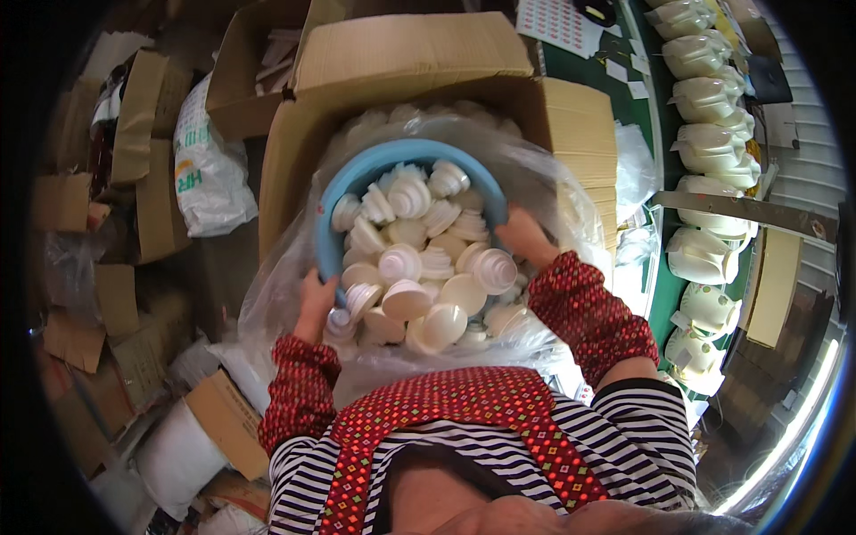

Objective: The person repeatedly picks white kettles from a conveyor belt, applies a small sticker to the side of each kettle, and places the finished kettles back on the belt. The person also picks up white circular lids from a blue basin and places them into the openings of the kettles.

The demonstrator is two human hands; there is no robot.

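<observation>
A round blue basin is tilted toward me inside a box lined with a clear plastic bag. White, stepped round plastic caps fill it and lie over its near side, where the rim is hidden. My left hand is closed on the basin's left edge, low down, with its fingers partly hidden. On the opposite side my right hand grips the right rim. Red patterned sleeve covers are on both forearms. More pale caps show through the bag behind the basin.
The large cardboard box has its flaps folded out. On the right, several cream-coloured plastic pots stand in a row beside a green worktop. To the left are a white sack and opened cartons. A white bag lies lower left.
</observation>
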